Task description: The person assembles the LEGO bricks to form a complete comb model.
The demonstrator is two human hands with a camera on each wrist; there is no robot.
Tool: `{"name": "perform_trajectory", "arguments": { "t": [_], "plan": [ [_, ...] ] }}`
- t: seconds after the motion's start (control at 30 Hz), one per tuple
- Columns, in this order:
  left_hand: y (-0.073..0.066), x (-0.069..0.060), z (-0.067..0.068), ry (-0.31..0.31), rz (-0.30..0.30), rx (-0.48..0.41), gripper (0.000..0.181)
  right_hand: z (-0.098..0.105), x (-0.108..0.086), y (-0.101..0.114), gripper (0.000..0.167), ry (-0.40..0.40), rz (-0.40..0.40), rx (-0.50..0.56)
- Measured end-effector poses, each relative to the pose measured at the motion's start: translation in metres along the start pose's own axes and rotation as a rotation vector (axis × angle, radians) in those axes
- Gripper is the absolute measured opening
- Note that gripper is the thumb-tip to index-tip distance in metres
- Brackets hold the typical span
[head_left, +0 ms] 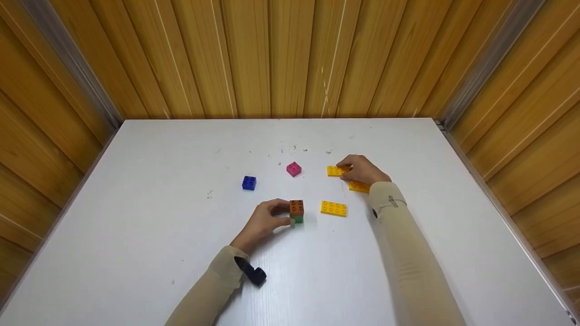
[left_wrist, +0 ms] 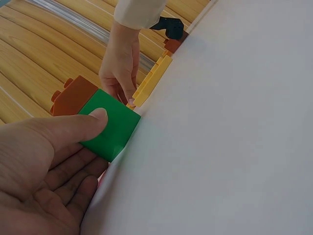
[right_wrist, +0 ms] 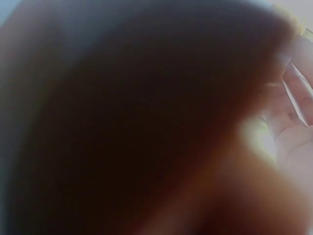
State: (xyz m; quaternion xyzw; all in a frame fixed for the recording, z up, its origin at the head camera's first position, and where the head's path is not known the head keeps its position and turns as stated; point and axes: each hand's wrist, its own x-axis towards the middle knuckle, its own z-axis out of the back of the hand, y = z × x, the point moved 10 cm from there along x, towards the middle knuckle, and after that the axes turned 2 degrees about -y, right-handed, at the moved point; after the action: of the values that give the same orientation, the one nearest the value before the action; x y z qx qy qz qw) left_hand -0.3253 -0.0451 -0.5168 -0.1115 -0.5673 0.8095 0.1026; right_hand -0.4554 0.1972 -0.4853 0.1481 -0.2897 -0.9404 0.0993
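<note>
My left hand [head_left: 265, 222] holds a two-block stack upright on the white table, an orange-brown brick [head_left: 297, 207] on top of a green brick [head_left: 297, 219]. In the left wrist view the thumb presses the side of the green brick [left_wrist: 113, 128], fingers behind it. Farther right, my right hand [head_left: 364, 169] pinches a flat yellow brick [head_left: 334, 171] at its right part, thumb on the near side. Beneath that hand lies another yellow brick [head_left: 359, 186], partly covered. The right wrist view is mostly dark and blurred, with some fingers [right_wrist: 293, 98] at its edge.
A third yellow brick [head_left: 334, 208] lies flat between the hands. Beyond the left hand are a blue brick [head_left: 249, 183] and a pink brick [head_left: 294, 169]. Past the right hand, a brown-orange brick [left_wrist: 172, 45] shows in the left wrist view. Wood-look panels [head_left: 290, 59] enclose the table.
</note>
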Motion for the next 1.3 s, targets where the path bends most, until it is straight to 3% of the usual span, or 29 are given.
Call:
{"name": "perform_trajectory", "arguments": {
  "t": [0.17, 0.4, 1.13, 1.3],
  "plan": [
    [0.0, 0.001, 0.0, 0.001, -0.003, 0.0, 0.041, -0.001, 0.002, 0.0, 0.041, 0.002, 0.013, -0.01],
    [-0.002, -0.001, 0.001, -0.003, -0.012, -0.001, 0.041, -0.001, 0.0, 0.008, 0.043, -0.005, 0.094, -0.058],
    [0.0, 0.0, -0.001, 0.009, 0.001, 0.0, 0.042, -0.003, -0.007, 0.021, 0.043, 0.035, 0.109, -0.008],
    [-0.001, 0.001, -0.001, 0.008, -0.024, -0.006, 0.042, -0.003, -0.01, 0.031, 0.041, 0.036, 0.179, -0.022]
  ]
}}
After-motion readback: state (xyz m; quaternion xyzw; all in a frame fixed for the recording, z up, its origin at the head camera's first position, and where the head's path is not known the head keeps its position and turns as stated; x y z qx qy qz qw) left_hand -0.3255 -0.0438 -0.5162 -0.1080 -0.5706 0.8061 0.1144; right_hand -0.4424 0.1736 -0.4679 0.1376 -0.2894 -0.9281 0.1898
